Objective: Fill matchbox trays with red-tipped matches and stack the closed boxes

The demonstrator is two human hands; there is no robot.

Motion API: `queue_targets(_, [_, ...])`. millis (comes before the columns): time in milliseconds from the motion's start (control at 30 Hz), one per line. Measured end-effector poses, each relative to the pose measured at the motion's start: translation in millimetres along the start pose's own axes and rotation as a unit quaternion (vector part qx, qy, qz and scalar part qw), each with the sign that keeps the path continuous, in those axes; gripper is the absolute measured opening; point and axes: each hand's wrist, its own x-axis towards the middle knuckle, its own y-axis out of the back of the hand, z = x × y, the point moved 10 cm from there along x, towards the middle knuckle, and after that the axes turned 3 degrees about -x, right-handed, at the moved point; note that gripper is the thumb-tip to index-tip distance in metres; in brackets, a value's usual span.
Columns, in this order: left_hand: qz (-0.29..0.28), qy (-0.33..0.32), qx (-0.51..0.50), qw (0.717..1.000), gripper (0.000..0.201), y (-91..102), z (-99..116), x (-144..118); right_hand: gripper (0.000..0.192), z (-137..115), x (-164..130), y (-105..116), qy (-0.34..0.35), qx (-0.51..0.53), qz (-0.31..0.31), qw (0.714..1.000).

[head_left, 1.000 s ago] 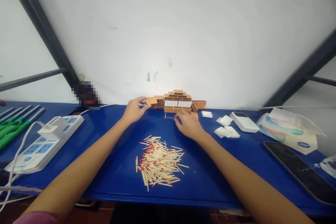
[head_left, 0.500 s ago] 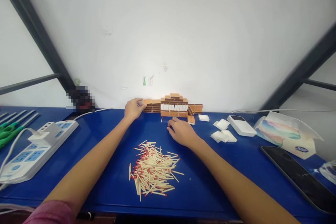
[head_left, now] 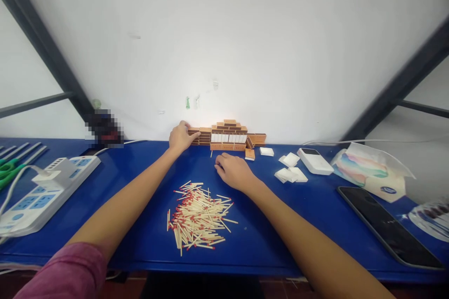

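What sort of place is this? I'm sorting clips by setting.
Probably an indoor workbench against a plain wall: a blue table holds a power strip, a pile of matches and stacked matchboxes that the left hand touches.

The table [head_left: 147, 238] is smooth, glossy blue. The matches [head_left: 198, 217] look like pale bare wood with matt red tips. The matchboxes [head_left: 228, 134] at the far edge are matt brown card — the power strip [head_left: 45, 191] on the left is smooth white plastic, and the phone [head_left: 387, 226] on the right has glossy black glass.
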Motion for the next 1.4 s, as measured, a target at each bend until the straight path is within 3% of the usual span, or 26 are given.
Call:
queue_targets(67, [-0.014, -0.016, 0.000, 1.000, 0.059, 5.1, -3.5, -10.9, 0.027, 1.4, 0.1, 1.3, 0.000, 0.004, 0.000, 1.000])
queue_targets(133, [-0.003, -0.048, 0.003, 0.999, 0.067, 24.1, -11.7, -27.0, 0.026, 2.8, 0.7, 2.3, -0.001, 0.008, 0.004, 1.000])
queue_targets(233, [0.030, -0.212, 0.067, 0.975, 0.037, 56.6, -11.7, -60.6, 0.025, 2.6, 2.4, -1.3, -0.003, 0.016, 0.010, 1.000])
queue_targets(267, [0.020, -0.225, 0.067, 0.972, 0.032, 61.1, -20.2, -68.0, 0.024, 2.3, 3.2, -4.1, -0.003, 0.022, 0.012, 1.000])
queue_targets(333, [0.032, -0.171, 0.028, 0.984, 0.032, 70.7, -47.4, -72.4, 0.024, 2.4, 5.1, -10.3, -0.002, 0.040, 0.017, 0.999])
queue_targets(400, [0.004, -0.158, 0.007, 0.987, 0.035, 61.8, -58.4, -75.7, 0.024, 5.0, 7.1, -15.4, -0.001, 0.065, 0.021, 0.998])
queue_targets(533, [-0.056, -0.158, -0.035, 0.985, 0.045, 34.3, -52.0, -84.6, 0.021, 13.9, 8.7, -19.3, -0.003, 0.107, 0.016, 0.994])
queue_targets(667, [-0.203, -0.150, -0.064, 0.966, 0.042, 1.5, -41.3, -100.5, 0.023, 13.0, 6.3, -17.0, -0.004, 0.113, 0.018, 0.993])
queue_targets(833, [-0.229, -0.148, -0.042, 0.961, 0.041, -5.5, -45.8, -101.2, 0.031, 2.9, 4.8, -21.4, 0.005, 0.096, 0.017, 0.995])
queue_targets(1000, [-0.222, -0.136, -0.073, 0.963, 0.043, -3.7, -50.4, -96.6, 0.030, 8.1, 4.6, -22.4, -0.013, 0.103, 0.013, 0.995])
queue_targets(1400, [-0.224, -0.156, -0.049, 0.961, 0.041, -0.2, -35.5, -103.7, 0.029, 6.0, 3.6, -19.8, 0.000, 0.109, 0.017, 0.994])
